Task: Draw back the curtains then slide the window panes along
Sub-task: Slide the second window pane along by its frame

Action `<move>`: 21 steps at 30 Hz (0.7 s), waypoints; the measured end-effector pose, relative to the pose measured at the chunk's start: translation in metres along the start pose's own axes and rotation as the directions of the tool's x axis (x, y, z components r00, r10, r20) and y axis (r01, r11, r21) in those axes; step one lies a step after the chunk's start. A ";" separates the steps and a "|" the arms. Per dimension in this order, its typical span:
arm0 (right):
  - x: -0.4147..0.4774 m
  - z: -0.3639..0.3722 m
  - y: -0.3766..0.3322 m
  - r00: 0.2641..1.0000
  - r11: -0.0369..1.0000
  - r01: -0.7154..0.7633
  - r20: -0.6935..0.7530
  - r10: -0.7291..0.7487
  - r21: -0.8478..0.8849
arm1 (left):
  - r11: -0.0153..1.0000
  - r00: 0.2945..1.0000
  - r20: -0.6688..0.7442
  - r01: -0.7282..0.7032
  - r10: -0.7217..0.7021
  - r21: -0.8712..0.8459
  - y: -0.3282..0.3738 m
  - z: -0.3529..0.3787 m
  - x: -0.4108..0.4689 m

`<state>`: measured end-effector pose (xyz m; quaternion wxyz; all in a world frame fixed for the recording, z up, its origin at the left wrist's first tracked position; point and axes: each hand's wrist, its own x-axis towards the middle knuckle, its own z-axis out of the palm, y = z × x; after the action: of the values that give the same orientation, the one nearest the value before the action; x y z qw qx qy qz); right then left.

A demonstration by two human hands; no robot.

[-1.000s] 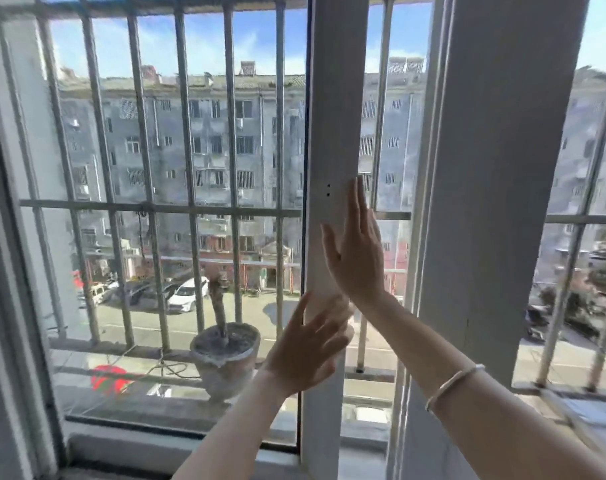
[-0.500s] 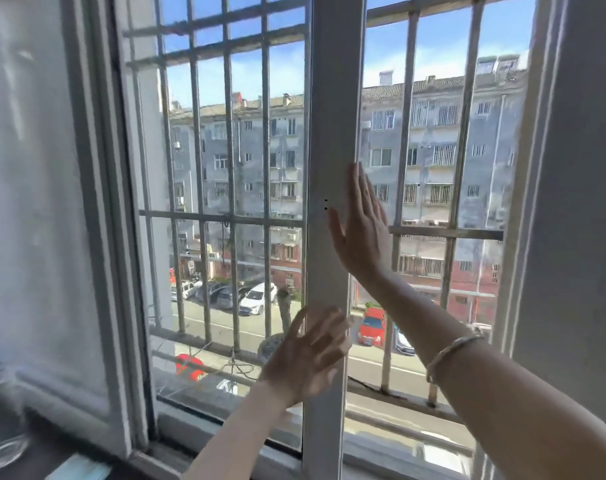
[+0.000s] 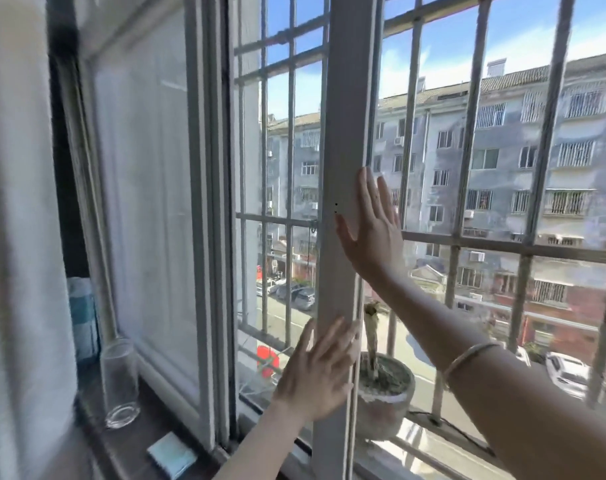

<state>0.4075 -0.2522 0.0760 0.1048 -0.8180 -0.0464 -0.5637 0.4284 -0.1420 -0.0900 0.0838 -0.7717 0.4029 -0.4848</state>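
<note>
The sliding window pane's white upright stile (image 3: 346,133) runs down the middle of the view. My right hand (image 3: 371,230) lies flat against its right edge at mid height, fingers spread and pointing up. Lower down, my left hand (image 3: 319,372) presses flat on the stile's face with fingers apart. Neither hand grips anything. A white curtain (image 3: 17,237) hangs bunched at the far left, clear of the glass. Between the stile and the fixed left frame (image 3: 204,202) there is a narrow strip of glass.
Outside the glass are metal security bars (image 3: 468,133) and a grey plant pot (image 3: 384,386) on the ledge. On the dark sill at the left stand a clear glass jar (image 3: 119,382) and a blue-white roll (image 3: 83,327). A small folded packet (image 3: 171,453) lies beside them.
The stile has slid left under both hands: the plant pot, once left of it, now shows on its right. The view has turned left, bringing the curtain and sill into sight.
</note>
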 end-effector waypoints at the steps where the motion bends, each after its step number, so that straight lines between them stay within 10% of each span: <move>1: 0.004 0.009 -0.004 1.000 1.000 0.003 0.010 -0.003 0.016 | 1.000 0.999 0.034 0.031 -0.031 -0.003 -0.007 0.002 -0.002; 21: 0.058 0.125 -0.031 0.926 0.985 0.098 0.350 -0.143 0.144 | 0.982 0.846 0.503 0.110 -0.175 0.156 -0.104 0.056 0.006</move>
<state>0.5361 -0.1966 0.0909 0.1103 -0.8945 -0.1499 -0.4064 0.5318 -0.0917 -0.0611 0.1989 -0.8943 0.2772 -0.2895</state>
